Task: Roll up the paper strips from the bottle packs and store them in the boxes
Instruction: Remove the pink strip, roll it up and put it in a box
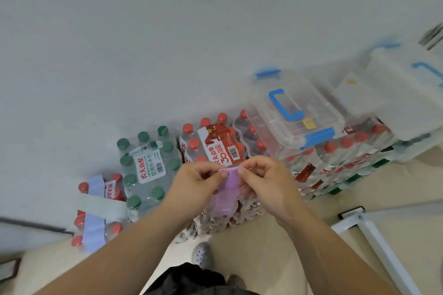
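A purple paper strip hangs down over a red-capped bottle pack. My left hand and my right hand pinch its top end between thumbs and fingers, side by side. The top edge looks folded or curled between my fingertips. Two more pale purple strips lie across a red-capped pack at the lower left. A clear plastic box with blue latches sits shut on top of the stacked packs to the right. Another such box stands further right.
A green-capped bottle pack and a red-capped pack stand against the white wall. More packs are stacked under the boxes. A white metal frame lies on the floor at the right. My shoe is below.
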Action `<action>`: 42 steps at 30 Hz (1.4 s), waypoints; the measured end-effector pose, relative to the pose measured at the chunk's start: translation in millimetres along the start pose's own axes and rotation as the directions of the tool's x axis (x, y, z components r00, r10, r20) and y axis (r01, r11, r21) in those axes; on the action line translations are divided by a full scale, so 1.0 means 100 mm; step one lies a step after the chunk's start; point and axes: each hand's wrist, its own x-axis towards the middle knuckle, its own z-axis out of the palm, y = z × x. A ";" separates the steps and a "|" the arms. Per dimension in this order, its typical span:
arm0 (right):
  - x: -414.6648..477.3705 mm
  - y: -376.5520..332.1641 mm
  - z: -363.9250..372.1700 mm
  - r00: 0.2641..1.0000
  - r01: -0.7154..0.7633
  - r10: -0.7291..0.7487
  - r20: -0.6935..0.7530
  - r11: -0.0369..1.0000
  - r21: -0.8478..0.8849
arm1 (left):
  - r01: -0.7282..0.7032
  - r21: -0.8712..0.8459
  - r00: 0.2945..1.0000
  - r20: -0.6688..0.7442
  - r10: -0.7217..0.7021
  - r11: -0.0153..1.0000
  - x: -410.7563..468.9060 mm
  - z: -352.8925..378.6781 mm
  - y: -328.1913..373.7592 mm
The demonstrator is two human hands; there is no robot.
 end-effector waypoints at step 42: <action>1.89 0.02 0.87 0.973 0.215 -0.171 0.157 0.918 -0.334 | 0.246 0.248 0.897 -0.425 -0.123 0.937 1.29 -0.74 -0.33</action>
